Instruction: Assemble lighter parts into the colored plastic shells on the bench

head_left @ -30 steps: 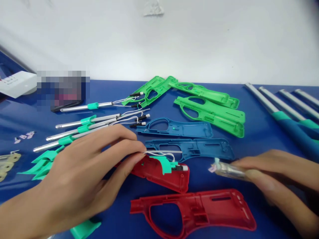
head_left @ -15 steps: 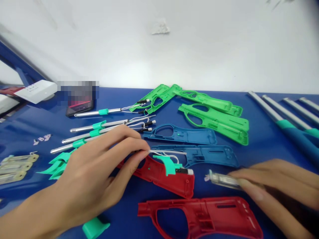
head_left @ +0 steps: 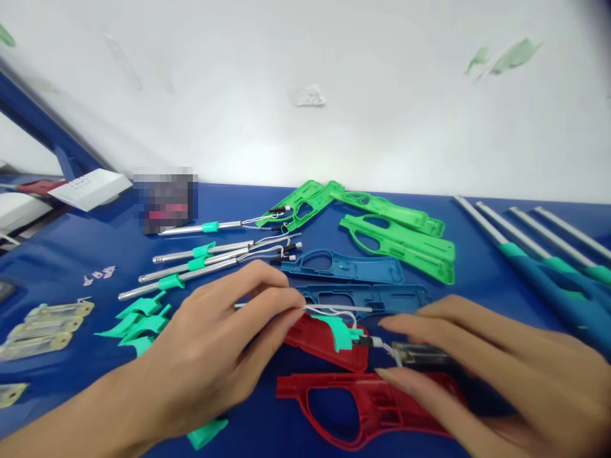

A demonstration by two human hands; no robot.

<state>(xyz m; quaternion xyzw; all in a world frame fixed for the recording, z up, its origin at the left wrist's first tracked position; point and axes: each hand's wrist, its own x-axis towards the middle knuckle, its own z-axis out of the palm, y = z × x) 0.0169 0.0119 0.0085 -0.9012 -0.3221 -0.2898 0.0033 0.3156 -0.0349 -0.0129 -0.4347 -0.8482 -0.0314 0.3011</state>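
My left hand [head_left: 224, 350] is closed in a pinch on a lighter rod assembly, its metal tube mostly hidden by the fingers. A thin white tube [head_left: 341, 308] and white wires run out to the right of the fingertips. Beside them are a teal trigger [head_left: 340, 334] and a black igniter [head_left: 365, 341] with a white tip. My right hand [head_left: 506, 362] holds a clear fuel tank [head_left: 422, 353], its thumb and forefinger reaching past it to either side of the igniter tip. The tank's nozzle end is close to that tip; whether they touch I cannot tell. Below are red handle halves [head_left: 329, 385].
Behind my hands lie blue handle halves [head_left: 344, 266] and green handle halves [head_left: 405, 245]. Several rod assemblies [head_left: 205, 253], teal triggers [head_left: 143, 318] and clear tanks [head_left: 48, 327] are at left, near a phone [head_left: 179, 213]. Blue lighters [head_left: 548, 267] lie at right.
My right hand has moved left with the fuel tank, up to the igniter's tip, and its thumb and forefinger have spread forward. My left hand keeps its pinch. The view has tilted up slightly.
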